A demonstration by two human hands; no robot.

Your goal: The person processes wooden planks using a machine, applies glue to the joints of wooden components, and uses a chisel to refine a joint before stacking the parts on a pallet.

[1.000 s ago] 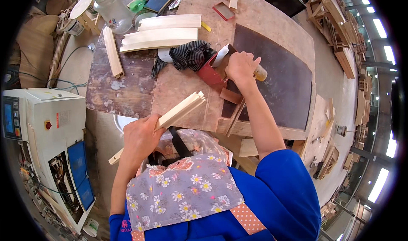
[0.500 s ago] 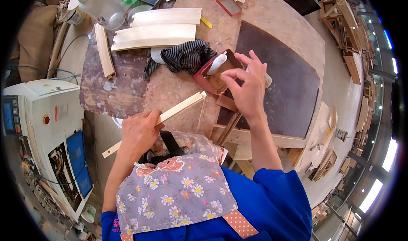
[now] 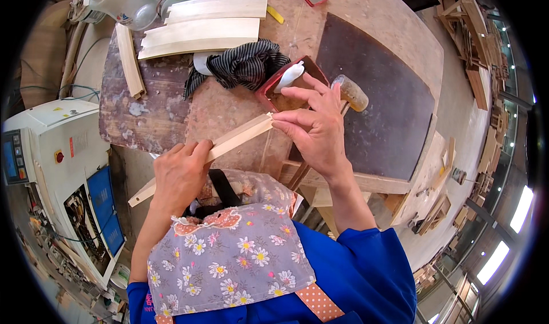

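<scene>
My left hand is closed round a pale wooden strip, which slants up to the right over the bench's near edge. A hole shows near the strip's lower end. At its upper end, my right hand pinches with thumb and forefinger, the other fingers raised. Whatever small piece lies between those fingertips is too hidden to name. Just beyond the right hand stands an open red box with a white squeeze bottle in it. A mallet with a cylindrical head lies beside the box, its handle partly behind my hand.
Curved pale boards lie on the workbench by a striped cloth. Another strip, a clear plastic jar and a yellow piece sit around them. A dark panel covers the right side. A white machine stands left.
My right hand has come down and left from above the red box to the strip's upper end. The left hand still grips the strip. The mallet's head now shows more.
</scene>
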